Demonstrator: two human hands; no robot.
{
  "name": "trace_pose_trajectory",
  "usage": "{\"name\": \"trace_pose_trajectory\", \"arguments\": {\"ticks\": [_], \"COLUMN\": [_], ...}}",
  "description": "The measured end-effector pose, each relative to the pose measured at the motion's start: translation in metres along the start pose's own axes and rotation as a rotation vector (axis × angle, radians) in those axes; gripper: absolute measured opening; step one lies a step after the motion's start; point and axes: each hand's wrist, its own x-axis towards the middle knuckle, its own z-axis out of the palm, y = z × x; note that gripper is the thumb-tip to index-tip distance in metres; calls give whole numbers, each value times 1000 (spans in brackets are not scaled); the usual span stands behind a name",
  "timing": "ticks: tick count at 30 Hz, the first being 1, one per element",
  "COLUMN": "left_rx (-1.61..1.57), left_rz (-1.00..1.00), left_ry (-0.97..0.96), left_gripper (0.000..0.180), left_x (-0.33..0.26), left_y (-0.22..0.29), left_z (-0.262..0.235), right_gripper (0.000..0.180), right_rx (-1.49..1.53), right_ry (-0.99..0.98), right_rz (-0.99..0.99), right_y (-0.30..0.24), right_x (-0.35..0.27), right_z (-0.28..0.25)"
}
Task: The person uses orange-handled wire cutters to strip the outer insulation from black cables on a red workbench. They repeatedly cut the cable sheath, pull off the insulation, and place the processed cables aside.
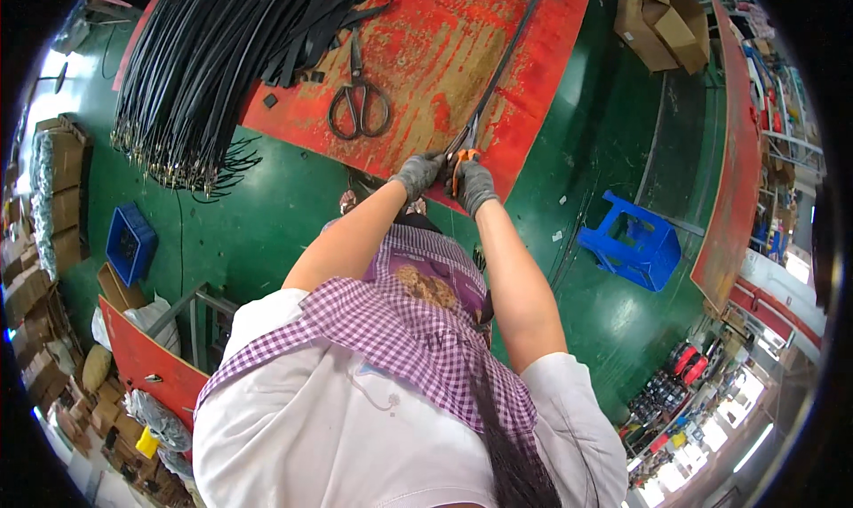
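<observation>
Step in hand, as judged: trimming the near end of a single black strap at the table edge; the next move calls for a steady hold on the strap end and a square closing of the blades

Red worktable (426,55): paint worn and scuffed, near edge just in front of the person; green floor below

Bundle of black straps (204,72): a large sheaf lying across the far left of the table, ends fanned out and overhanging the edge, small metal fittings at the tips

Blue plastic stool (633,241): on the floor to the right, well apart from the hands

Black scissors (358,99): large, lying flat on the table, blades shut, untouched

Black strap (508,55): one long narrow strip, matte, running from the far table edge to the hands, slightly curved

Left hand (418,174): grey glove, closed on the strap end at the table edge

Right hand (474,185): grey glove, closed round orange-handled shears (459,160), blades at the strap; whether they are biting cannot be told
</observation>
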Motion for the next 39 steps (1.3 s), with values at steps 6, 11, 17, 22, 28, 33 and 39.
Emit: {"name": "trace_pose_trajectory", "arguments": {"ticks": [6, 11, 17, 22, 28, 33, 39], "left_rx": [-191, -58, 173, 238, 77, -145, -118], "left_rz": [-92, -28, 53, 138, 31, -76, -45], "left_ry": [169, 302, 312, 362, 245, 238, 254], "left_gripper": [23, 21, 23, 24, 26, 22, 26], "left_x": [-38, -36, -29, -26, -22, -24, -3], "left_y": [50, 26, 37, 30, 53, 65, 24], "left_z": [16, 10, 21, 14, 5, 17, 3], "right_gripper": [18, 23, 16, 11, 17, 16, 16], "right_rx": [-519, -685, -1698, -521, 23, -102, -240], "right_ry": [121, 336, 58, -30, -62, 33, 55], "right_rz": [-217, -109, -351, -68, 151, 20, 105], "right_y": [35, 26, 72, 36, -8, 28, 17], "right_x": [41, -26, 29, -15, -28, 29, 9], "right_z": [-21, 24, -15, 6, 14, -16, 7]}}
